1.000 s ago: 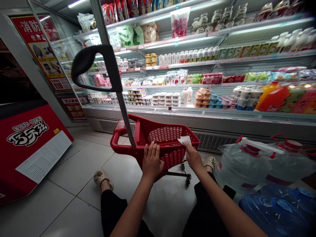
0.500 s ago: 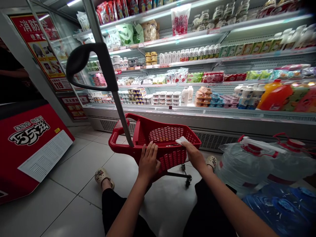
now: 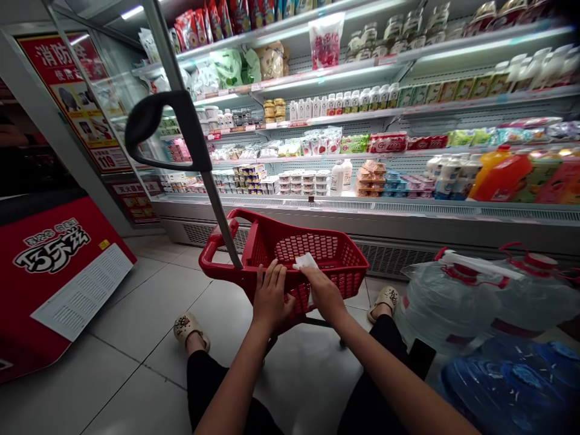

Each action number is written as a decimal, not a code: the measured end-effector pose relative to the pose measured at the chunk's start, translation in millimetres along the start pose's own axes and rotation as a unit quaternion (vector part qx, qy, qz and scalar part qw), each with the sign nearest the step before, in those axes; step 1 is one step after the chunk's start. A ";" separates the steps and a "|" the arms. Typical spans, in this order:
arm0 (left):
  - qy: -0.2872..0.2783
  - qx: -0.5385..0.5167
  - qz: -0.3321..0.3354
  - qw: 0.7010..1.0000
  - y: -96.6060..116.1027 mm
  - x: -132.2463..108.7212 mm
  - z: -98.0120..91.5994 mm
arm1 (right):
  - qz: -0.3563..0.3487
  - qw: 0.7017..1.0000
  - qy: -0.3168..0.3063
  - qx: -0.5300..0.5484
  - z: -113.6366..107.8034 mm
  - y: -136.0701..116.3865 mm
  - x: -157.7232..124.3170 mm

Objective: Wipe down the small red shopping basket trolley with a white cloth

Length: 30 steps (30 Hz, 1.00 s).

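Note:
A small red plastic shopping cart [image 3: 347, 257] with a perforated basket stands in front of me. My left hand [image 3: 270, 297] holds its near rim, fingers draped over the edge and thumb on the outer side. In my right hand [image 3: 324, 296] is a white cloth [image 3: 305, 261], folded over the same rim and pressed against it. The cloth shows both inside the basket and below the rim outside; the hand covers its middle. Only a short gap separates the two hands. A grey pole [image 3: 220, 211] with a black looped handle [image 3: 190, 133] rises from the cart's left part.
Behind the cart runs a refrigerated display [image 3: 290, 208] stocked with drinks, yogurts and bags. Large water bottles [image 3: 448, 308] stand at right, near a dark phone-like object [image 3: 421, 357]. A red freezer [image 3: 67, 260] is at left. My clog-shod feet [image 3: 188, 329] flank the cart.
My right hand has slid left along the near rim with the white cloth, coming closer to my left hand. The left hand stays on the rim. My right knee has shifted outward.

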<state>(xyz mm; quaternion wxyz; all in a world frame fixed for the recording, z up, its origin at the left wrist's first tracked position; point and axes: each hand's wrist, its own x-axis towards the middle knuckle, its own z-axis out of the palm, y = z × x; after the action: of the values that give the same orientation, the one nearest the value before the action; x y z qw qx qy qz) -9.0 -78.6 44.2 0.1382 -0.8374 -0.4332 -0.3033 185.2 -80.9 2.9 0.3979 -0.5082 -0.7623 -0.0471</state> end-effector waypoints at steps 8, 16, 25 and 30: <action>-0.022 0.019 0.028 0.999 -16.0 -4.1 -9.2 | 0.001 0.999 -0.011 -0.032 -39.6 60.3 -22.3; -0.030 0.022 0.038 0.999 -21.8 -7.2 -11.8 | 0.104 0.986 -0.010 -0.131 -64.5 106.6 -57.1; 0.000 0.041 -0.033 0.999 -11.3 -1.2 2.7 | 0.019 0.991 0.037 -0.128 -26.1 42.5 -59.1; -0.004 0.047 -0.028 0.999 -11.8 -0.8 7.0 | -0.041 0.993 0.015 -0.106 4.6 3.6 -28.2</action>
<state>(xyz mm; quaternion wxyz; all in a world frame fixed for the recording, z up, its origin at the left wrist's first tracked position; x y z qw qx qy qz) -16.2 -68.7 37.9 0.1670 -0.8187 -0.4707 -0.2834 190.3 -97.8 -19.9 0.3511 -0.5152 -0.7671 -0.1513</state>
